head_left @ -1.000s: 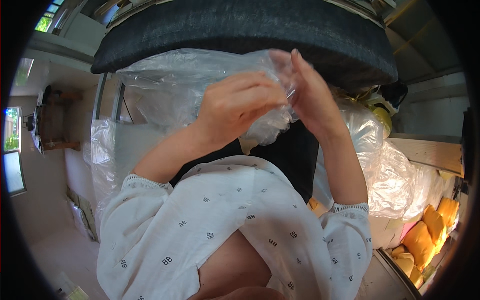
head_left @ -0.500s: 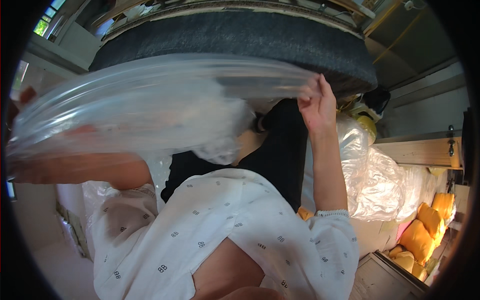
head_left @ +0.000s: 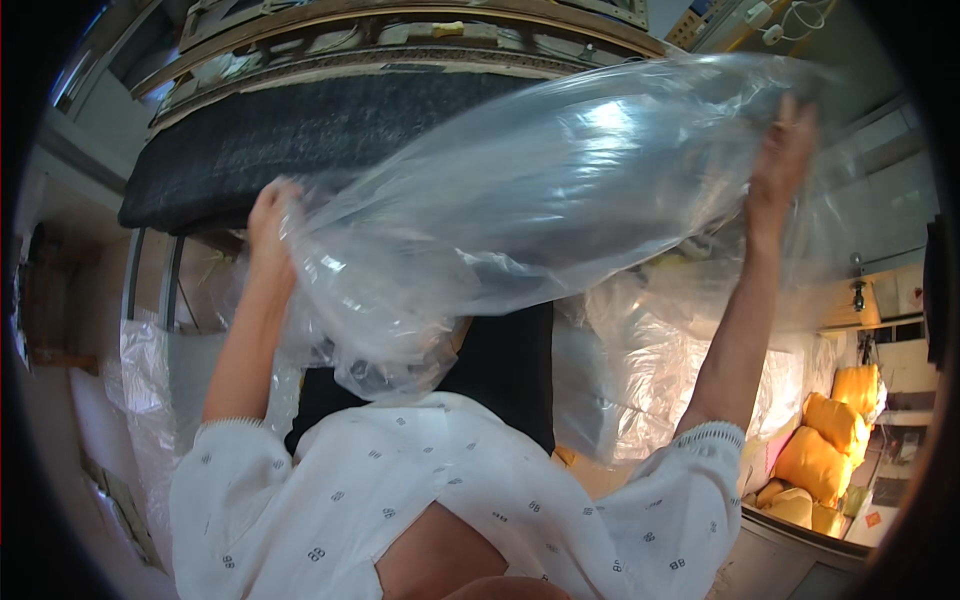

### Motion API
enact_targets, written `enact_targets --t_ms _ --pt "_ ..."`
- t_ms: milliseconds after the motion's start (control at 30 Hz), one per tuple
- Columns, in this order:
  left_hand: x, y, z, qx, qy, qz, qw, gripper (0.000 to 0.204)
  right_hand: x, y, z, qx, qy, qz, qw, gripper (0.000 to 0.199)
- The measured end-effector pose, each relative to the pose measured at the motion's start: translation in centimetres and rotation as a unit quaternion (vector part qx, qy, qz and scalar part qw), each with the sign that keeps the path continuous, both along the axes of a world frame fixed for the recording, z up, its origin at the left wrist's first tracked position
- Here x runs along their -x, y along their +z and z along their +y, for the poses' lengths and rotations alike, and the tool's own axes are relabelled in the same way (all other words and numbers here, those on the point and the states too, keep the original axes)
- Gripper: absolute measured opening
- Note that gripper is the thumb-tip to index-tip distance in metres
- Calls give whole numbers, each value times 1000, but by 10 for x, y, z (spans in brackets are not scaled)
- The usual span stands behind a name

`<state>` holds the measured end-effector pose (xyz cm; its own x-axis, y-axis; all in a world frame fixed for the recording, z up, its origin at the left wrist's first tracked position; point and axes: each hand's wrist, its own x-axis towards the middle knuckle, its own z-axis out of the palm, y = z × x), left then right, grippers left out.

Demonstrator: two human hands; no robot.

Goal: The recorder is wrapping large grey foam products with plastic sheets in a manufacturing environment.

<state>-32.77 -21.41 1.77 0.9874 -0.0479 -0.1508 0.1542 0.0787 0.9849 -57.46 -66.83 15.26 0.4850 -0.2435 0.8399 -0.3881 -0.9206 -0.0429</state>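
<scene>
Spanning both bare hands, one large, thin, clear plastic film [head_left: 540,190] bulges upward and to the right. Curled around a gathered edge of it, the left hand [head_left: 272,215] pinches the plastic between thumb and fingers. The right hand [head_left: 780,165], higher and blurred, points its fingers up among the folds at the far end; whether it pinches the film or only props it, I cannot tell. Between the two hands runs the body of the film, with a crumpled part drooping just beside the left hand and down over the lap.

Beyond the hands, the film stands in front of a long, black, cloth-covered padded edge [head_left: 270,150], hiding much of its right part. Behind that edge runs a long brown wooden beam [head_left: 400,25], with one small yellow object [head_left: 448,29] near it. Two slim grey metal legs [head_left: 132,275] show below the padded edge at the left, near a clear plastic sheet [head_left: 150,380] that hangs down. Right of the black trousers [head_left: 510,370] lies one heap of shiny, crinkled clear plastic [head_left: 650,380], partly behind the right forearm. Farther right are at least three plump orange-yellow bundles [head_left: 815,465], well apart from both hands.
</scene>
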Motion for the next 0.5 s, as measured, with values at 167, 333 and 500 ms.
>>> enact_targets --t_ms 167,333,500 --pt "-102 -39 186 -110 101 -83 985 26 21 -126 -142 -175 -32 193 965 53" --pt "-244 -2 451 -570 231 -323 719 36 -29 -142 -102 -242 -1 232 942 44" --pt "-345 -30 394 -611 163 -302 713 37 -28 -111 -124 -30 -67 203 977 35"
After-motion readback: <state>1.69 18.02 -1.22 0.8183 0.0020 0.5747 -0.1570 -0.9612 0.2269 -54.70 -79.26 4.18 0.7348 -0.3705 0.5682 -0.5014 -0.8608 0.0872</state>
